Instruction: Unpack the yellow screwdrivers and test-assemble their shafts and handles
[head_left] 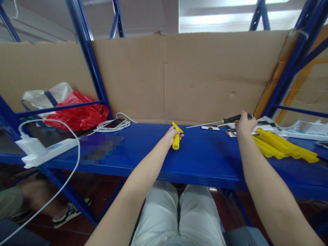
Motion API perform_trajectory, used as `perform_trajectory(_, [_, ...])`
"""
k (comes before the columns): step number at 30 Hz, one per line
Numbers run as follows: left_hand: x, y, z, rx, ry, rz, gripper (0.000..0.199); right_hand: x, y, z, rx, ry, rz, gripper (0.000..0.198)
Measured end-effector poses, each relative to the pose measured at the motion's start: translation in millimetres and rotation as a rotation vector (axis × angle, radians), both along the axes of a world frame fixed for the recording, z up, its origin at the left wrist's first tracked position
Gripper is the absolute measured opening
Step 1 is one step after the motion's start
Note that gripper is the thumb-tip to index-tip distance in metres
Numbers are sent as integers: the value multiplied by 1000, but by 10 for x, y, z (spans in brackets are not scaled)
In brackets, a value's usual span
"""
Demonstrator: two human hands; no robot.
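1. One yellow tube gripped in your left hand, over the blue tabletop;
2. One screwdriver gripped in your right hand;
3. Several loose tubes, yellow, near that hand;
4. One cardboard panel upright behind.

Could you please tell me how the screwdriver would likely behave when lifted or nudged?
The screwdriver is probably stiff, since its long, thin shaft looks straight. It would likely feel handle-heavy, as the handle in the right hand looks much thicker than the shaft.
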State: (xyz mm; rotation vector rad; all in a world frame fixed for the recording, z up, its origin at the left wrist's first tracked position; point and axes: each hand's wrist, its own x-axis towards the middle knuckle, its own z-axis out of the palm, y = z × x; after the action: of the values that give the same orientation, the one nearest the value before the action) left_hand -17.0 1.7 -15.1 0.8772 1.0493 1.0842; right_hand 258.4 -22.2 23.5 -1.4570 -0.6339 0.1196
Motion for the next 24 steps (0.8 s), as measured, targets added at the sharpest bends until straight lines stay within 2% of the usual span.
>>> perform_trajectory(4, [4,-6,-2,-5,8,-50,70,-121,-48,56,133,186,15,17])
perform_trajectory(10, [16,-21,-9,8,40,-109,71,-113,-7,32,224,207,44,15])
perform_trajectory(24, [21,-21,-24,33,65,-156,75,-165,-55,71,254,277,81,12])
